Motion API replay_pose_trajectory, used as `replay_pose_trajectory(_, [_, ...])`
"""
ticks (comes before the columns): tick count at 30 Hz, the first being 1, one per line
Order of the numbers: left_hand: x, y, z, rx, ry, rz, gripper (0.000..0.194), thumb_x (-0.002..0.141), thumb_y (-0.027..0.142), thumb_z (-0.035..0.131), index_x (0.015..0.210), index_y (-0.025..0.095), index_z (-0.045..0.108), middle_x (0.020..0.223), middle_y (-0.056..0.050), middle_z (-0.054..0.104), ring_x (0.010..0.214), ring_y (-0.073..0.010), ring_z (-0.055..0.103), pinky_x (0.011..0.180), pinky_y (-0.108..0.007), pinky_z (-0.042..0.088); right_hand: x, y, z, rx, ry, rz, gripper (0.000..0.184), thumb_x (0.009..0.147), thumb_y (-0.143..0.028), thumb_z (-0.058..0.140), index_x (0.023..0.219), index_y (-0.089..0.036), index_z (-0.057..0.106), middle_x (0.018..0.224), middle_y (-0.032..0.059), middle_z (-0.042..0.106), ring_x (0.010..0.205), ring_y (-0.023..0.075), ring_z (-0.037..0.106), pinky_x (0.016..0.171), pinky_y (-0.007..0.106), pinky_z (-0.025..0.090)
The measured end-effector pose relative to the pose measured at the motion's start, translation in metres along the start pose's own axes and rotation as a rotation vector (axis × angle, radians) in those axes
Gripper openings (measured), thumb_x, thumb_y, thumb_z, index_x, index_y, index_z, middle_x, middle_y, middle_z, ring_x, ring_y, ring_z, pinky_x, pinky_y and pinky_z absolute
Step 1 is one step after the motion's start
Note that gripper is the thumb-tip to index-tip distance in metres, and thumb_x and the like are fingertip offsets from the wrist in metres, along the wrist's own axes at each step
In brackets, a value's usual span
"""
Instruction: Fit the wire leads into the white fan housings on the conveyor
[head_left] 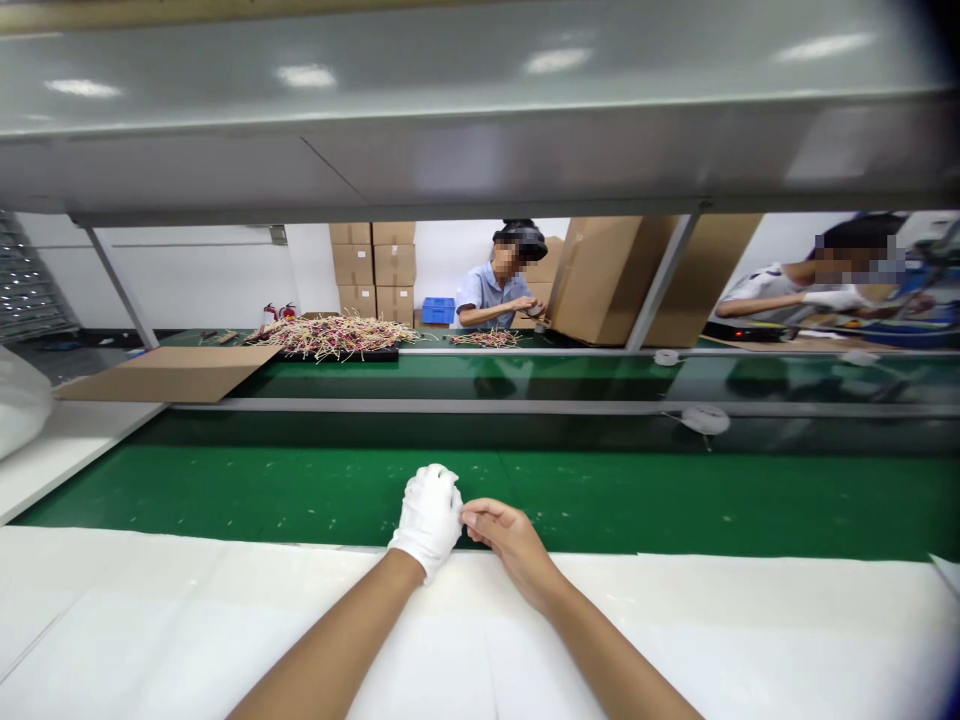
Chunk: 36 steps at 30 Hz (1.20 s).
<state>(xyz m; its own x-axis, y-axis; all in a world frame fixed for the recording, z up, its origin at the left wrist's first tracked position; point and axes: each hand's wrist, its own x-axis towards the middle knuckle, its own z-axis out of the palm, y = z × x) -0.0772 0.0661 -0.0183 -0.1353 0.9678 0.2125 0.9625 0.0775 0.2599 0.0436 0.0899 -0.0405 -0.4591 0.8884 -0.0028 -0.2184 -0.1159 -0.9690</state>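
**white cotton glove (pixel 429 510) on our left hand (pixel 431 520), right hand (pixel 510 548) against it**

our gloved fingers curl together above the near edge of the green conveyor belt (pixel 675 500). our bare right fingertips (pixel 472 516) touch the glove's right side, though we cannot tell whether they pinch it. our forearms reach over a white sheet (pixel 225 630) on the near side. far across the belts, a co-worker (pixel 487 295) sits right of a heap of wire bundles (pixel 334 337).
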Motion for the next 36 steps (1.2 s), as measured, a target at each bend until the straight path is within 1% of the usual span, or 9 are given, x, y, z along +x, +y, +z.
replay_pose_trajectory(4, [-0.001, -0.001, 0.002, -0.005, -0.061, 0.042, 0.023, 0.081, 0.034, 0.048, 0.091, 0.015, 0.055, 0.096, -0.006, 0.053, 0.089, -0.0173, 0.048, 0.079, -0.036, 0.038, -0.001, -0.002, 0.002, 0.012, 0.002, -0.009, 0.024, 0.055, -0.035, 0.072, 0.069, -0.016, 0.066, 0.056, 0.0003, 0.058, 0.055, 0.0120, 0.046, 0.057, 0.027, 0.036])
replay_pose_trajectory(7, [-0.001, -0.002, 0.004, -0.005, -0.056, 0.027, 0.023, 0.080, 0.034, 0.048, 0.089, 0.014, 0.056, 0.092, -0.006, 0.053, 0.087, -0.0172, 0.049, 0.077, -0.035, 0.039, -0.002, -0.003, 0.003, 0.009, 0.013, -0.011, 0.025, 0.055, -0.035, 0.071, 0.071, -0.016, 0.066, 0.056, 0.0001, 0.057, 0.055, 0.0126, 0.047, 0.057, 0.027, 0.037])
replay_pose_trajectory(11, [0.000, 0.000, -0.001, -0.013, 0.008, 0.005, 0.020, 0.083, 0.025, 0.043, 0.096, 0.015, 0.054, 0.097, -0.008, 0.052, 0.091, -0.0185, 0.047, 0.080, -0.035, 0.038, -0.002, -0.002, 0.002, 0.029, 0.014, -0.007, 0.028, 0.055, -0.034, 0.071, 0.075, -0.016, 0.064, 0.059, 0.0006, 0.059, 0.055, 0.0127, 0.048, 0.057, 0.027, 0.037])
replay_pose_trajectory(15, [0.000, 0.003, -0.003, -0.017, 0.055, 0.008, 0.025, 0.083, 0.017, 0.038, 0.103, 0.019, 0.053, 0.107, -0.009, 0.049, 0.100, -0.0196, 0.043, 0.086, -0.034, 0.034, 0.000, 0.000, 0.002, 0.082, 0.052, -0.017, 0.044, 0.053, -0.034, 0.071, 0.091, -0.018, 0.058, 0.065, 0.0012, 0.062, 0.054, 0.0132, 0.049, 0.056, 0.028, 0.038])
replay_pose_trajectory(18, [0.000, 0.002, 0.000, -0.011, 0.026, 0.024, 0.022, 0.082, 0.023, 0.044, 0.102, 0.017, 0.053, 0.103, -0.009, 0.051, 0.097, -0.0198, 0.046, 0.084, -0.037, 0.036, 0.000, 0.002, 0.003, 0.090, 0.080, -0.009, 0.053, 0.053, -0.033, 0.071, 0.100, -0.017, 0.052, 0.065, 0.0008, 0.062, 0.052, 0.0131, 0.050, 0.055, 0.028, 0.038])
replay_pose_trajectory(21, [0.000, -0.001, 0.005, 0.000, -0.019, 0.030, 0.022, 0.081, 0.032, 0.048, 0.093, 0.014, 0.055, 0.094, -0.006, 0.053, 0.088, -0.0176, 0.049, 0.079, -0.037, 0.039, 0.001, 0.002, 0.004, 0.079, 0.074, 0.003, 0.056, 0.052, -0.032, 0.071, 0.102, -0.016, 0.051, 0.064, 0.0005, 0.063, 0.052, 0.0132, 0.049, 0.056, 0.029, 0.038])
replay_pose_trajectory(23, [0.000, -0.001, 0.007, 0.005, -0.022, 0.022, 0.022, 0.082, 0.032, 0.047, 0.090, 0.013, 0.055, 0.093, -0.006, 0.054, 0.088, -0.0172, 0.050, 0.078, -0.037, 0.039, 0.001, 0.002, 0.004, 0.071, 0.065, 0.019, 0.058, 0.051, -0.031, 0.072, 0.103, -0.015, 0.051, 0.064, 0.0006, 0.063, 0.052, 0.0128, 0.049, 0.056, 0.029, 0.038])
replay_pose_trajectory(29, [0.000, 0.002, 0.000, -0.002, 0.027, 0.016, 0.024, 0.085, 0.026, 0.040, 0.104, 0.016, 0.050, 0.109, -0.008, 0.047, 0.101, -0.0189, 0.043, 0.086, -0.036, 0.035, 0.003, 0.004, -0.001, 0.055, 0.033, 0.014, 0.052, 0.052, -0.032, 0.072, 0.099, -0.016, 0.055, 0.064, 0.0010, 0.062, 0.052, 0.0128, 0.049, 0.055, 0.029, 0.038])
replay_pose_trajectory(36, [0.000, -0.002, 0.006, 0.004, -0.069, 0.051, 0.024, 0.080, 0.035, 0.049, 0.088, 0.014, 0.055, 0.093, -0.006, 0.053, 0.087, -0.0172, 0.049, 0.077, -0.035, 0.039, 0.005, 0.004, -0.002, -0.001, -0.013, 0.029, 0.036, 0.054, -0.032, 0.072, 0.085, -0.017, 0.064, 0.062, 0.0009, 0.061, 0.054, 0.0125, 0.048, 0.057, 0.029, 0.039])
